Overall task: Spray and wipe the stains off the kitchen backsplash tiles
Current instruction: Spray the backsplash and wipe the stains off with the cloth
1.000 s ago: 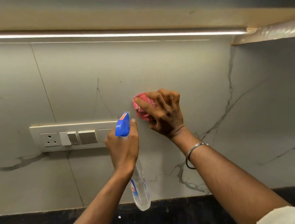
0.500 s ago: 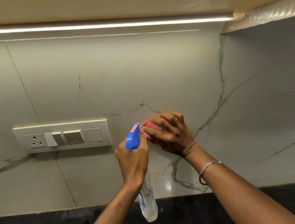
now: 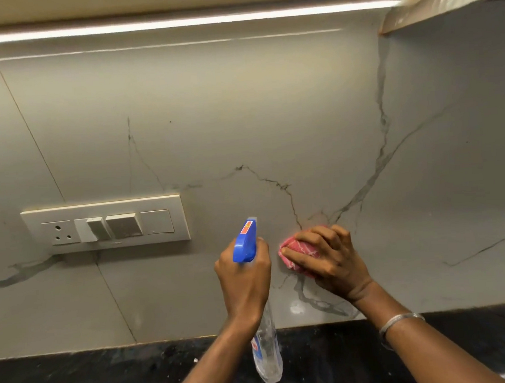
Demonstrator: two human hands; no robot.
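Wiping underway: right hand (image 3: 330, 259) fingers press pink cloth (image 3: 298, 252) on backsplash tiles (image 3: 239, 116); left hand (image 3: 244, 278) grips spray bottle (image 3: 265, 350); stains indiscernible.

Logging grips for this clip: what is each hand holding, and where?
Left hand grips the spray bottle at its neck, below the blue trigger head. Right hand holds the bunched pink cloth, fingers curled over it, against the backsplash tile.

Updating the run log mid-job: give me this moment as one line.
phase: wipe | left hand: grips spray bottle | right hand: holds pink cloth against backsplash | switch plate: left of both hands
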